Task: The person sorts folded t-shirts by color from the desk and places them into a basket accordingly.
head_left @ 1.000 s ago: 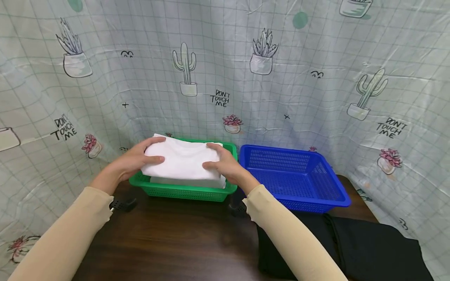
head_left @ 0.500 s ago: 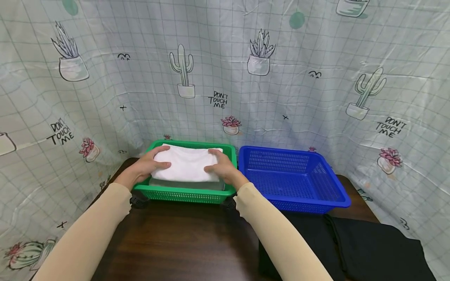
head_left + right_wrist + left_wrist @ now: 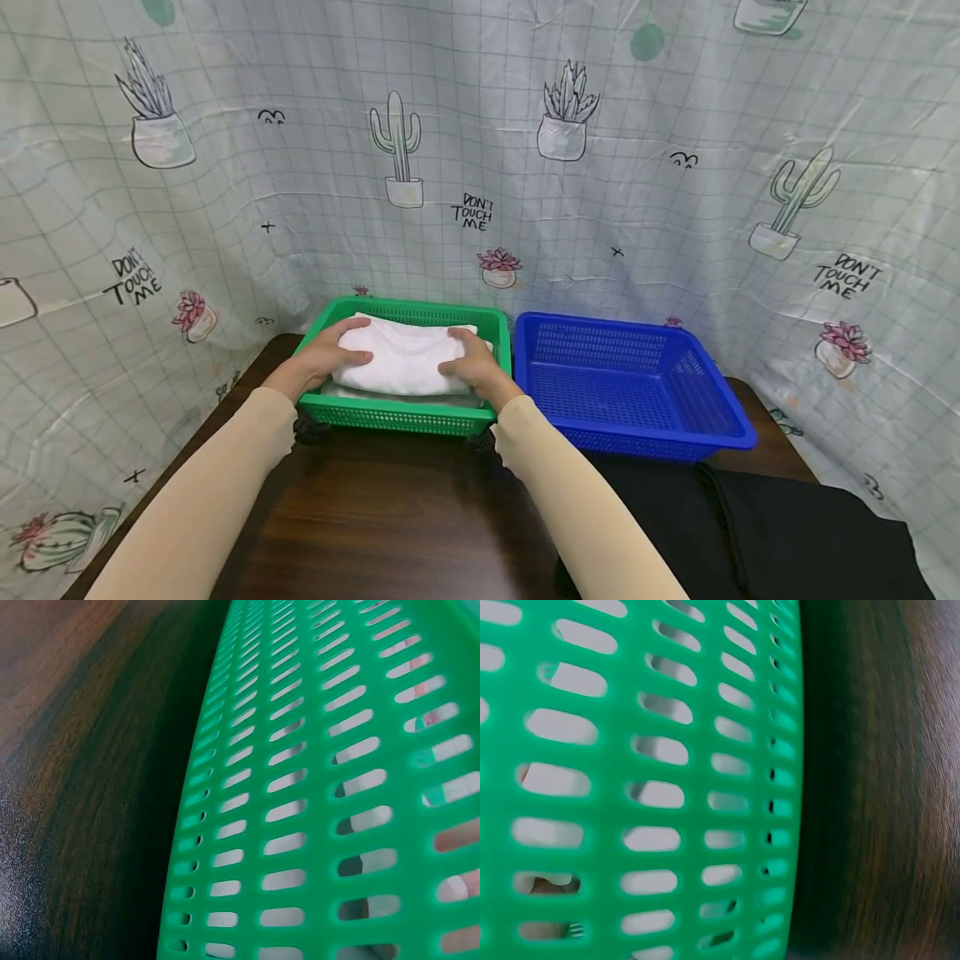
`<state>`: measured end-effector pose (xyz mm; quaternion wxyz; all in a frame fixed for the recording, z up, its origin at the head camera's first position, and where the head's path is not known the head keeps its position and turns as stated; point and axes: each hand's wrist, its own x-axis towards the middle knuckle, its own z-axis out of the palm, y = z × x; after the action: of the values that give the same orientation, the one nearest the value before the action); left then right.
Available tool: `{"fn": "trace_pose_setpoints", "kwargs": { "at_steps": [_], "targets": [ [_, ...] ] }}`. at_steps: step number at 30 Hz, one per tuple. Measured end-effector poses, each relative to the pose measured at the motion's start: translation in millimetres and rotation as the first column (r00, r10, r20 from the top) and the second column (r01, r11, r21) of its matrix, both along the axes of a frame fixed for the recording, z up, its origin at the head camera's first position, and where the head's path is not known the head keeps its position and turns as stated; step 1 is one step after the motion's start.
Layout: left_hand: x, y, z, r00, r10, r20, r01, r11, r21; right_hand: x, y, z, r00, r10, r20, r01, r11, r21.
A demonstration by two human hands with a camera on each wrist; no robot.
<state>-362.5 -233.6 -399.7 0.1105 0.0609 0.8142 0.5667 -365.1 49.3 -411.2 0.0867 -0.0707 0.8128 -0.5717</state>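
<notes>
Inside the green basket [image 3: 397, 417] lies a folded piece of white clothing [image 3: 405, 358], soft and slightly bulging, over another pale folded cloth [image 3: 420, 398]. My left hand [image 3: 322, 358] grips its left end, thumb and fingers spread over the top. At the other end, my right hand [image 3: 477, 367] grips it in the same way. Both wrists cross the basket's rim. In the left wrist view the slotted green wall [image 3: 604, 750] covers most of the hand, with white fabric showing through. The right wrist view likewise shows the basket's wall [image 3: 315, 772], white cloth and bits of fingers behind it.
A blue basket [image 3: 600, 392] with nothing in it stands right beside the green one. Folded black clothing [image 3: 817, 525] lies at the front right of the dark wooden table [image 3: 390, 508]. A printed curtain [image 3: 450, 150] hangs close behind and at both sides.
Both hands have lowered the white clothing into the green basket, shifting it slightly right. It now sits below the back rim. Both hands still hold its ends.
</notes>
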Motion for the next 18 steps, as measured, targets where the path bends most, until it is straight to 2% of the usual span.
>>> {"fn": "trace_pose_setpoints", "kwargs": {
  "at_steps": [8,18],
  "targets": [
    [-2.8,4.3,-2.2,1.000,-0.007,0.012,0.008,0.995,-0.104,0.4,0.6,-2.0,1.000,-0.026,0.005,0.026,0.998,0.065],
    [-1.8,1.7,-5.6,0.995,-0.042,0.089,0.053,0.990,-0.134,1.0,-2.0,-6.4,0.999,-0.031,0.032,0.026,0.989,0.143]
  ]
}}
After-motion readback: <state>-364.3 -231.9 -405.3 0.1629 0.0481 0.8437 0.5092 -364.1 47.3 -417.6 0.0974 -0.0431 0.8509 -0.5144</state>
